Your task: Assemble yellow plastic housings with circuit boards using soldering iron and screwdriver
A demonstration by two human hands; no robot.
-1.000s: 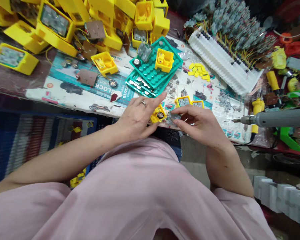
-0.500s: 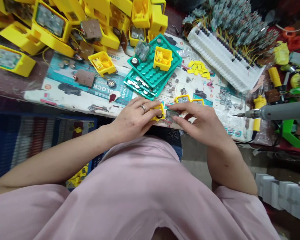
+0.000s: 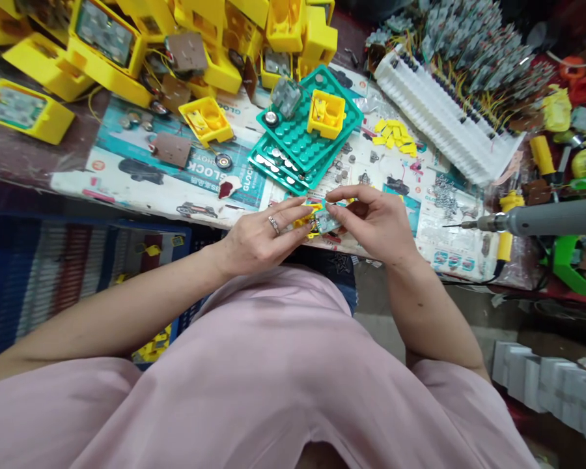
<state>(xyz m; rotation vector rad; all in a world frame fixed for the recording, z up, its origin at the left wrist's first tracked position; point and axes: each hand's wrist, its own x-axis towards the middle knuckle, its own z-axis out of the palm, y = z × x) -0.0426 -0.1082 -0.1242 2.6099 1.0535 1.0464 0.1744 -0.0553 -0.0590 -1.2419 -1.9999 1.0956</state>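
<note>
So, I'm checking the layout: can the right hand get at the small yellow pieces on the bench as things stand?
Probably yes: the small yellow pieces lie uncovered beyond the right hand with nothing tall between, though it seems busy with a grey part.

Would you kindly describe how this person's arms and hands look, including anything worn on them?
Short, pale pink sleeves leave both forearms bare. The left hand wears a silver-coloured ring; no ring shows on the right hand, and neither is gloved.

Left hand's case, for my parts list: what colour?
Yellow: the case at the left hand, in the head view.
</note>
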